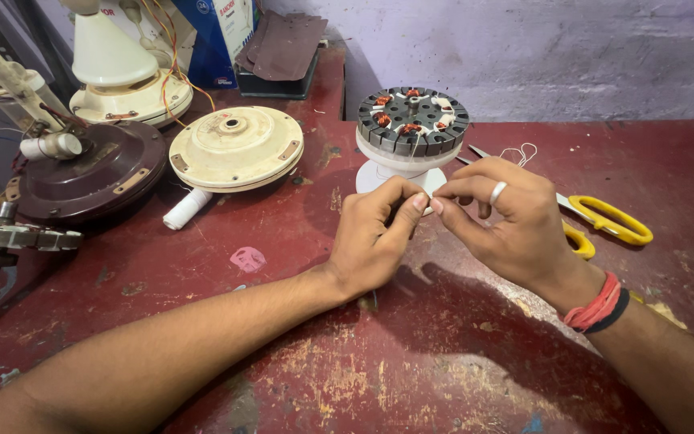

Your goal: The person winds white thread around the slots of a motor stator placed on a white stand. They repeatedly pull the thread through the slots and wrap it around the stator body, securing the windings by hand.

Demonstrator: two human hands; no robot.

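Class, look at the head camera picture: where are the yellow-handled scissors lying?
The yellow-handled scissors lie on the red table, right of centre, partly behind the right hand.

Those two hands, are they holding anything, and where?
Left hand and right hand pinch something tiny between their fingertips, before the stator; likely thin thread, too small to tell.
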